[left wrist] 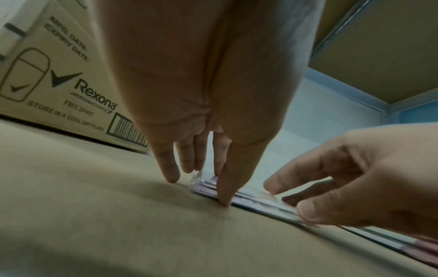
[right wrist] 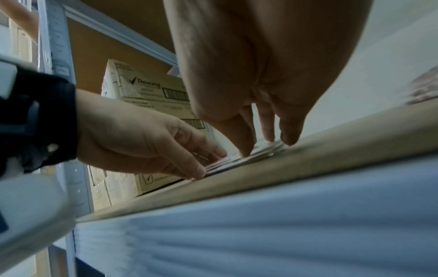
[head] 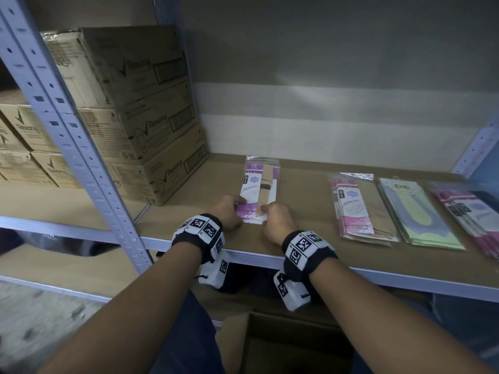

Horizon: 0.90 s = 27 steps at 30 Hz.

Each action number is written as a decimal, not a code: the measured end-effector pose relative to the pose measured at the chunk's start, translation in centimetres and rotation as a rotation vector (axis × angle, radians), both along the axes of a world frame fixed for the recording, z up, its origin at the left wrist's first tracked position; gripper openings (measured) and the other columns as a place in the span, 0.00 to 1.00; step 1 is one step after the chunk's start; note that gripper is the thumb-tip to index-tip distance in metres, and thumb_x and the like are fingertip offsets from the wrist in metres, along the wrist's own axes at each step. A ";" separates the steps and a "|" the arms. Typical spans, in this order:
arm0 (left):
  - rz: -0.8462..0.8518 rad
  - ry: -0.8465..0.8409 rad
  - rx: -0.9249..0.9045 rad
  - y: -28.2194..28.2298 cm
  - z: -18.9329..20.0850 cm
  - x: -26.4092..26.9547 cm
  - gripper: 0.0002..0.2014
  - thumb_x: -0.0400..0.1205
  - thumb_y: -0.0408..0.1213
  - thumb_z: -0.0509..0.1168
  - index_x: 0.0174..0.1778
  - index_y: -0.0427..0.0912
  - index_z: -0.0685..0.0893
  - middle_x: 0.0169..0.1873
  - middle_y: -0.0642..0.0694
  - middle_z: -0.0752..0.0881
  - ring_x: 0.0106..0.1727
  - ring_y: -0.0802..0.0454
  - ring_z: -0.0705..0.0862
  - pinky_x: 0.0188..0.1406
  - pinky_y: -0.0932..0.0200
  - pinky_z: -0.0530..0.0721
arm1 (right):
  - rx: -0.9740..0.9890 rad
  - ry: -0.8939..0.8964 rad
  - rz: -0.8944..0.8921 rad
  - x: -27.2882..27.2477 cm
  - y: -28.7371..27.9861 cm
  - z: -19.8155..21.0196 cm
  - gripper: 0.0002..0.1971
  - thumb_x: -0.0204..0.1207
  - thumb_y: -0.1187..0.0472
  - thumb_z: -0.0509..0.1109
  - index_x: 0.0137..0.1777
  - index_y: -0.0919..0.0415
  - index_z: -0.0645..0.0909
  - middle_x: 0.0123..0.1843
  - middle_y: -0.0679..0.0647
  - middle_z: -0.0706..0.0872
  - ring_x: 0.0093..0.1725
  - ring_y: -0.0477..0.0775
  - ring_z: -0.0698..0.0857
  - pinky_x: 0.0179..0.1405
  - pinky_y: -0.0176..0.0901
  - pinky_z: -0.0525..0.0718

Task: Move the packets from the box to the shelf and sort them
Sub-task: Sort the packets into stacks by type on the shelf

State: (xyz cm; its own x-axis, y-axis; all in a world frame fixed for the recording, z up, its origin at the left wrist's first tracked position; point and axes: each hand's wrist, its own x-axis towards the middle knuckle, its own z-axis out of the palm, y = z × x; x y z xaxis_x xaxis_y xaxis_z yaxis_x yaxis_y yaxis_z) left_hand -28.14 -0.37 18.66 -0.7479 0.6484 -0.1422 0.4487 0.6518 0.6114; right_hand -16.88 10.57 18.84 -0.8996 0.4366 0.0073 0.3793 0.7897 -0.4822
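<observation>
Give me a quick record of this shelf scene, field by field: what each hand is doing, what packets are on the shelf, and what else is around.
left hand: fingertips on the near left end of the purple packets
right hand: fingertips on their near right end
purple packets: flat on the shelf, a thin stack
other piles: pink packets, green packets, a further pink pile, side by side to the right
left of the shelf: stacked Rexona cartons
below: an open cardboard box
</observation>
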 end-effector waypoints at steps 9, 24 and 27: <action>-0.022 0.121 -0.095 0.0 1.6 1.4 0.32 0.75 0.31 0.70 0.76 0.44 0.70 0.74 0.43 0.74 0.70 0.45 0.77 0.70 0.59 0.72 | 0.002 0.041 0.023 2.2 0.9 2.6 0.23 0.76 0.69 0.66 0.72 0.65 0.74 0.73 0.61 0.76 0.73 0.61 0.74 0.71 0.44 0.70; -0.309 0.251 0.118 7.9 5.7 12.2 0.30 0.75 0.36 0.74 0.74 0.45 0.74 0.72 0.46 0.77 0.73 0.50 0.75 0.69 0.60 0.72 | 0.077 0.081 -0.202 14.1 9.7 5.8 0.26 0.71 0.66 0.72 0.71 0.61 0.77 0.70 0.59 0.79 0.69 0.58 0.78 0.69 0.42 0.74; -0.358 0.221 0.112 9.9 5.2 14.0 0.31 0.73 0.36 0.75 0.73 0.45 0.75 0.72 0.45 0.77 0.71 0.48 0.76 0.69 0.57 0.74 | 0.116 0.039 -0.228 16.3 10.9 5.0 0.27 0.71 0.64 0.74 0.72 0.61 0.76 0.71 0.57 0.78 0.70 0.58 0.75 0.72 0.44 0.71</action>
State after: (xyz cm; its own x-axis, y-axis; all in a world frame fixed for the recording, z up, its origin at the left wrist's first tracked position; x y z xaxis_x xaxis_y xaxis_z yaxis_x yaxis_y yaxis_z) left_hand -14.16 9.51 23.83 -0.4780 0.8745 0.0822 0.7623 0.3665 0.5334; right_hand -0.62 21.48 23.81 -0.7761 0.6223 0.1018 0.5368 0.7367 -0.4113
